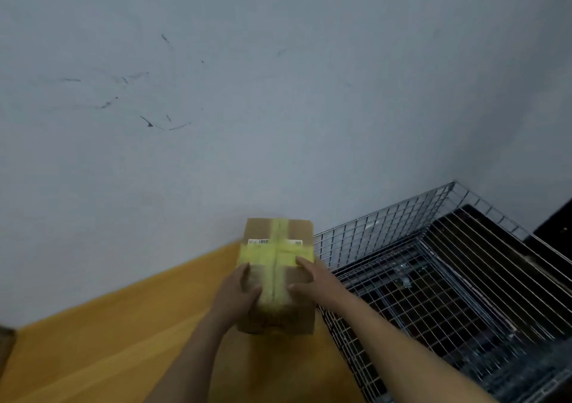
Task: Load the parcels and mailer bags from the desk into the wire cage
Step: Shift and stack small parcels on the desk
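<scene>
In the head view, low at 6 o'clock, we have a taped cardboard parcel (276,279) at the far right corner of the orange bench (123,340), close against the grey wall (247,93). The left grip (238,296) clasps its 9 o'clock side with the thumb lying over the top. The right grip (312,282) takes the 3 o'clock edge, with fingers spread across the yellow tape (274,266). So both are closed on the box and neither is free. We cannot tell whether its underside touches the bench or is just clear of it. The wire cage (383,217) stands just beside the bench at 3 to 4 o'clock from the parcel, open at the top, with a dark floor showing through the mesh. We see no parcels inside, though the wires blur much of it. We judge the step in hand to be carrying this one box across, early in the loading. The next move calls for a lift high enough to clear the near cage rim. Then comes a swing toward 3 o'clock and a level lowering to the floor, both grips kept firm since the slick tape may slide. A dark shape (4,347) at the 8 o'clock edge may be another item; too little shows to say.
</scene>
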